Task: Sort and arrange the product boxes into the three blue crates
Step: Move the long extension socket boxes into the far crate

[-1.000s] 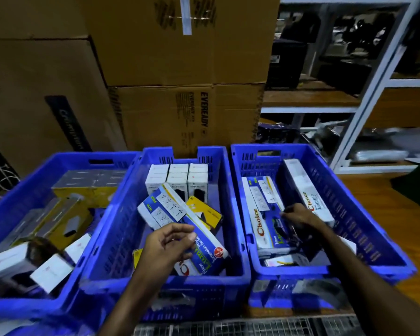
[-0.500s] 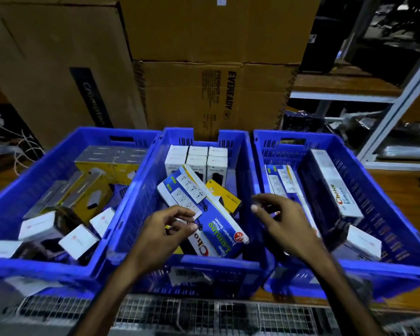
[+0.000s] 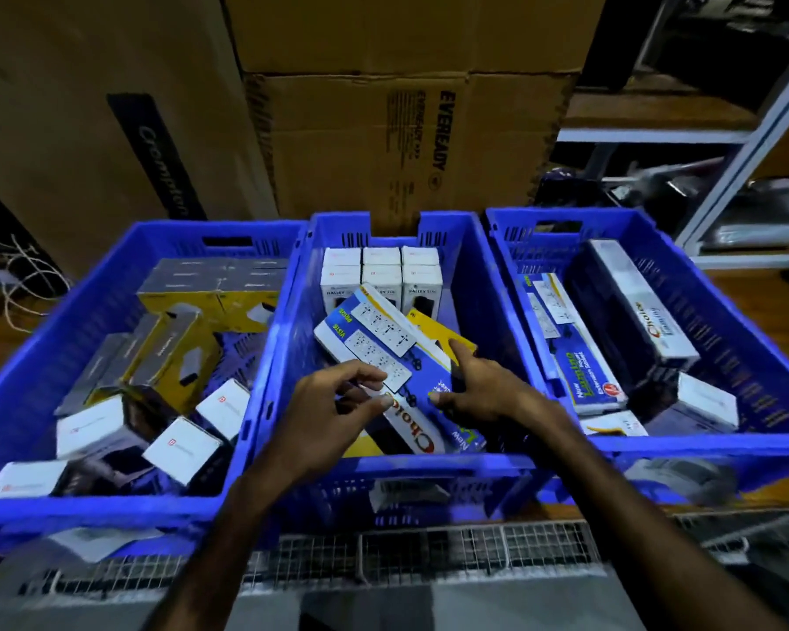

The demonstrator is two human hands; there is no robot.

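Three blue crates stand side by side: left [image 3: 65, 339], middle [image 3: 383, 466], right [image 3: 748, 444]. A long blue-and-white extension socket box [image 3: 383, 343] lies tilted in the middle crate on another like it, beside a yellow box [image 3: 438, 332]. Small white boxes [image 3: 381, 275] stand in rows behind. My left hand [image 3: 333, 416] pinches the long box's near left side. My right hand [image 3: 479, 384] grips its right edge, thumb on top. The right crate holds a long blue box [image 3: 579, 371] and a long black-and-white box [image 3: 634, 302]. Yellow-grey boxes [image 3: 174, 352] and small white boxes [image 3: 183, 448] lie jumbled in the left crate.
Large cardboard cartons [image 3: 383, 143] are stacked right behind the crates. Metal shelving [image 3: 748, 143] stands at the back right. A wire mesh surface [image 3: 429, 553] runs along the front under the crates. Loose cables [image 3: 19, 284] lie at the far left.
My right hand has left the right crate and come over to the long blue box in the middle crate. My left hand has stayed on that box. The view has shifted left.
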